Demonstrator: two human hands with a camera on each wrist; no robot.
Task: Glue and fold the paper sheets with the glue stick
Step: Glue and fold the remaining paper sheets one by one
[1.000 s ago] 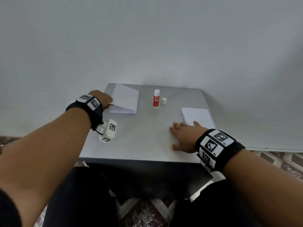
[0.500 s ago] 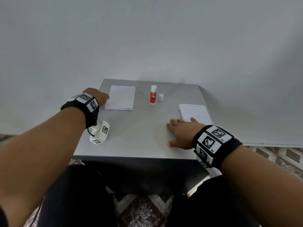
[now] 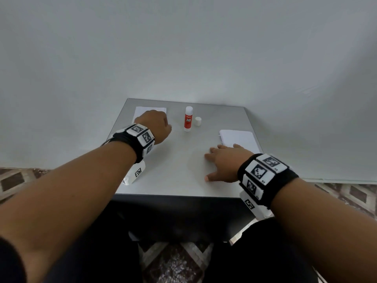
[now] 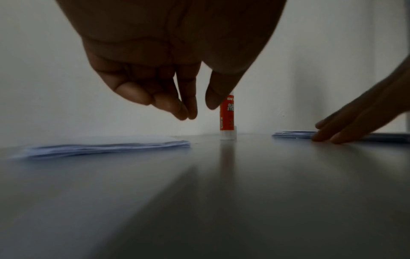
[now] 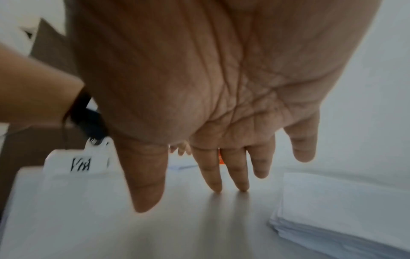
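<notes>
An uncapped red glue stick (image 3: 188,120) stands upright at the table's far middle, with its white cap (image 3: 198,121) just to the right. Folded white sheets (image 3: 150,110) lie flat at the far left. My left hand (image 3: 160,127) hovers over their near right corner, a short way left of the glue stick (image 4: 227,119). In the left wrist view its fingers (image 4: 173,105) hang loosely curled and hold nothing. A pile of unfolded sheets (image 3: 238,137) lies at the right. My right hand (image 3: 219,162) rests flat on the table beside that pile (image 5: 346,208), fingers straight.
The small grey table (image 3: 173,178) stands against a plain white wall. Its near edge is just behind my wrists. Patterned floor tiles show on both sides and below. The folded sheets (image 4: 106,146) form a low pile on the left.
The lifted flap of the folded sheet came down flat onto the left pile. My left hand let go and moved right over it, toward the glue stick. The right hand stayed put.
</notes>
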